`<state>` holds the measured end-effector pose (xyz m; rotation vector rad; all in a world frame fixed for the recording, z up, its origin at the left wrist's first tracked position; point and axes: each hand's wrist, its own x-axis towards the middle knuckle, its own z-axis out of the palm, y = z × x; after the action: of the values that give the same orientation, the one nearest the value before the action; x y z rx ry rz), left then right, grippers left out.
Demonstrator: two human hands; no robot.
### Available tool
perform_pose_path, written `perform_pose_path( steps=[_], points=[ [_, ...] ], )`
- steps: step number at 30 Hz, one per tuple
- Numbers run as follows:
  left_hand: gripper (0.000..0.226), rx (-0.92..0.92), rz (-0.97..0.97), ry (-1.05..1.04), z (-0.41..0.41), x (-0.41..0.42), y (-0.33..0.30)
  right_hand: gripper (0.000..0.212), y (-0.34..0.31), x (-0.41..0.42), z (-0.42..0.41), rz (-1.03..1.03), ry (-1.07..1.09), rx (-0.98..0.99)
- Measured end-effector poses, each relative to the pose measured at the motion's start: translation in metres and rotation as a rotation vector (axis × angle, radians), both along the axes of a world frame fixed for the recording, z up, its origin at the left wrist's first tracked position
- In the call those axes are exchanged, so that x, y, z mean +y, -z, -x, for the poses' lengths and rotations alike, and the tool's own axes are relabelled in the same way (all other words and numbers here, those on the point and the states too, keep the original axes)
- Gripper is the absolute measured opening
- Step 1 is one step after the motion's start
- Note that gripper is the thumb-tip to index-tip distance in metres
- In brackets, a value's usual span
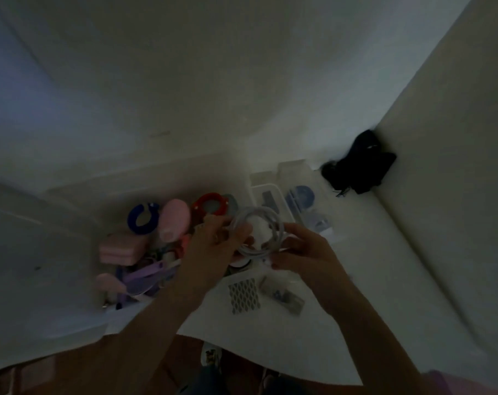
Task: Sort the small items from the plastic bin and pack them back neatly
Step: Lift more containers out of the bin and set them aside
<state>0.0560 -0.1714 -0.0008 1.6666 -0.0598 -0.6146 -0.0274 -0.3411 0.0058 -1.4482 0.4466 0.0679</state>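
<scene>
Both forearms reach up from the bottom edge, and we see them meet over a white surface in dim, blurred light. Our left hand (213, 246) and right hand (302, 252) each curl their fingers around a coiled white cable (259, 232), held just above the surface. Left of it lie a blue ring (141, 218), a pink oval case (175, 219) and a red ring (210, 208). Behind the cable a clear plastic bin (296, 181) blurs; we cannot make out its contents.
</scene>
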Motion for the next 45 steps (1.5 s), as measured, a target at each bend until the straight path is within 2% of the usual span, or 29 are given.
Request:
perform_pose_path(
  steps=[2,4,5,7,9,11,13,15,18,21,24,26,28,31,33,35,41,44,45],
  points=[
    [0.023,0.189,0.113,-0.024,0.017,-0.035,0.007,0.063,-0.004,-0.028,0.018,-0.042,0.076,0.023],
    [0.017,0.208,0.106,-0.082,0.029,-0.069,0.017,0.069,0.006,-0.059,0.026,-0.075,0.166,0.071],
    [0.013,0.184,0.072,-0.116,0.031,-0.084,0.022,0.067,0.016,-0.075,0.025,-0.014,0.226,0.092],
    [0.005,0.138,0.009,-0.166,0.031,-0.112,0.034,0.062,0.049,-0.107,0.014,0.404,0.296,0.2],
    [0.009,0.117,-0.056,-0.203,0.026,-0.134,0.049,0.085,0.088,-0.129,-0.007,0.835,0.158,0.413],
    [0.021,0.097,-0.165,-0.194,0.016,-0.149,0.069,0.113,0.123,-0.139,-0.032,1.053,-0.046,0.57],
    [0.032,0.084,-0.248,-0.202,0.004,-0.159,0.084,0.121,0.142,-0.142,-0.05,1.11,-0.164,0.62],
    [0.039,0.099,-0.285,-0.233,-0.008,-0.167,0.096,0.119,0.151,-0.148,-0.059,1.051,-0.16,0.603],
    [0.043,0.14,-0.284,-0.281,-0.027,-0.183,0.102,0.111,0.156,-0.169,-0.055,0.854,-0.131,0.464],
    [0.044,0.215,-0.239,-0.31,-0.049,-0.201,0.105,0.092,0.149,-0.2,-0.045,0.479,-0.079,0.332],
    [0.039,0.228,-0.232,-0.275,-0.073,-0.227,0.112,0.049,0.14,-0.228,-0.035,0.038,0.131,0.23],
    [0.032,0.126,-0.298,-0.276,-0.087,-0.246,0.117,0.049,0.137,-0.239,-0.028,-0.115,0.197,0.243],
    [0.025,-0.126,-0.419,-0.234,-0.097,-0.262,0.117,0.05,0.14,-0.246,-0.026,-0.16,0.206,0.266],
    [0.018,-0.642,-0.684,-0.037,-0.109,-0.274,0.127,0.039,0.145,-0.249,-0.027,-0.173,0.199,0.266],
    [0.029,-0.878,-0.854,0.148,-0.117,-0.276,0.144,0.03,0.149,-0.25,-0.027,-0.178,0.208,0.261],
    [0.037,-0.911,-0.977,0.362,-0.123,-0.275,0.159,0.028,0.151,-0.25,-0.028,-0.175,0.215,0.263],
    [0.027,-1.065,-1.108,0.665,-0.13,-0.264,0.179,0.027,0.155,-0.25,-0.029,-0.195,0.258,0.26],
    [0.055,-1.018,-1.055,0.707,-0.125,-0.266,0.178,0.029,0.152,-0.25,-0.028,-0.196,0.268,0.25],
    [0.056,-1.013,-1.075,0.716,-0.126,-0.267,0.182,0.029,0.151,-0.25,-0.028,-0.189,0.265,0.244]
  ],
)
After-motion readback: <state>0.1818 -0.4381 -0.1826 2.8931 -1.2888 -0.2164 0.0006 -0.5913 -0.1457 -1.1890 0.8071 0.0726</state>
